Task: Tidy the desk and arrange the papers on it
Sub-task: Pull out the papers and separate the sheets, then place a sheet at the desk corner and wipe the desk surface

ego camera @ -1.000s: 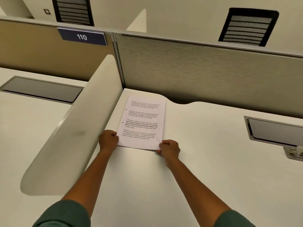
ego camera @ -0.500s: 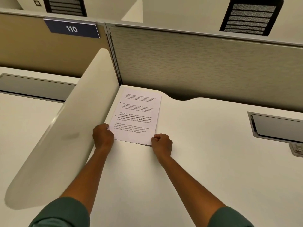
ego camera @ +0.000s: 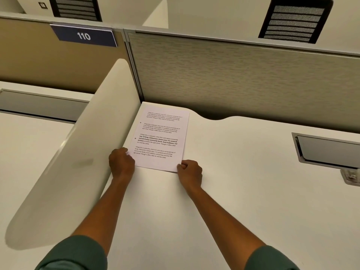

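Observation:
A thin stack of white printed papers (ego camera: 161, 137) lies flat on the white desk (ego camera: 233, 191), tucked into the back left corner against the divider. My left hand (ego camera: 121, 162) grips the stack's near left corner with curled fingers. My right hand (ego camera: 190, 172) pinches the near right corner between thumb and curled fingers. Several paragraphs of black text show on the top sheet.
A cream curved side divider (ego camera: 78, 152) rises along the desk's left edge. A grey fabric partition (ego camera: 243, 78) closes the back. A grey cable hatch (ego camera: 329, 151) is set into the desk at right, with a small metal clip (ego camera: 350, 177) below it. A "110" sign (ego camera: 83, 36) hangs at upper left.
Both hands have slid the paper stack away from me and leftward, so its far edge now sits in the back corner by the divider.

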Demonstrator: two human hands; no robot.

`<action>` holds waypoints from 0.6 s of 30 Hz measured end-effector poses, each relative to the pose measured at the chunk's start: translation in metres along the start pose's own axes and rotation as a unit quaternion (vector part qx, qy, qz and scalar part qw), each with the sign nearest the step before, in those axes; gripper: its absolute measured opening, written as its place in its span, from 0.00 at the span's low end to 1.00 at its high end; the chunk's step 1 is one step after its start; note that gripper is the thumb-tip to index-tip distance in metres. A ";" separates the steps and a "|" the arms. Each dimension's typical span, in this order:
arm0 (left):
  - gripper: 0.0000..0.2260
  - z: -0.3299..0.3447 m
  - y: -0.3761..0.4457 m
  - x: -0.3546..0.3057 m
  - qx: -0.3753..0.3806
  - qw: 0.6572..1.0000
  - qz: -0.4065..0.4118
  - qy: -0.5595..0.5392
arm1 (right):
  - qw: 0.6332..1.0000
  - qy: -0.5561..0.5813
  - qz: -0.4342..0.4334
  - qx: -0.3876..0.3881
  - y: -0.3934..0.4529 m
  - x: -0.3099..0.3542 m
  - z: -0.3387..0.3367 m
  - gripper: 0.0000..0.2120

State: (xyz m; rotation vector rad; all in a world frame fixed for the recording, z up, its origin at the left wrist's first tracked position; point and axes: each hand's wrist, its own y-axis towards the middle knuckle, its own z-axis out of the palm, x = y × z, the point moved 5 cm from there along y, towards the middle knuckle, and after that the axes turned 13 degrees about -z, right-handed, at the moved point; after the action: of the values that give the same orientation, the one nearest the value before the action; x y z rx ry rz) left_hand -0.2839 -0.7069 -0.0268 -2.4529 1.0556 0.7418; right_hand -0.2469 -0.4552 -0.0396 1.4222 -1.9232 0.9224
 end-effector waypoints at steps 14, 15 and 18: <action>0.18 0.002 -0.072 -0.006 0.036 0.995 0.089 -0.012 | 0.998 0.041 -0.047 -0.021 -0.022 -0.013 -0.037 0.17; 0.20 0.006 -0.080 -0.008 0.044 0.993 0.110 -0.005 | 0.996 0.031 -0.073 -0.028 -0.025 -0.014 -0.046 0.20; 0.28 0.015 -0.108 -0.022 0.060 0.983 0.170 0.031 | 0.982 -0.064 -0.177 -0.036 -0.037 -0.015 -0.071 0.27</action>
State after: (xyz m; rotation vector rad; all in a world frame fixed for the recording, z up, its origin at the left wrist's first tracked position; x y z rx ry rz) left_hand -0.2207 -0.6161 -0.0122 -2.2330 1.5212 0.6800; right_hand -0.2044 -0.3976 -0.0018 1.7413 -1.6937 0.6021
